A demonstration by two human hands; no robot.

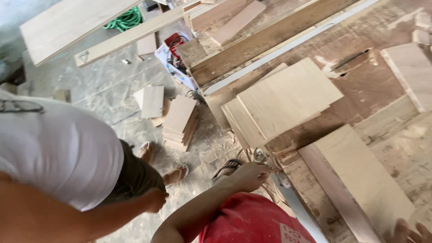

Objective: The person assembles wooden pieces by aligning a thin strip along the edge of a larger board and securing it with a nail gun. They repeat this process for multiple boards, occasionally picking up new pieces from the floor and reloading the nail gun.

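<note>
My left hand reaches from my red shirt to the near edge of the workbench. Its fingers are bunched and touch the bench edge beside a pale metal strip; whether they pinch anything is unclear. Only the fingertips of my right hand show at the bottom right, spread and resting on the near end of a long plywood board. A stack of plywood panels lies farther up the bench.
Another person in a white shirt and dark shorts bends at the left, fist hanging, sandalled feet on the dusty floor. Small plywood stacks, a box of tools, long planks and a green hose lie on the floor.
</note>
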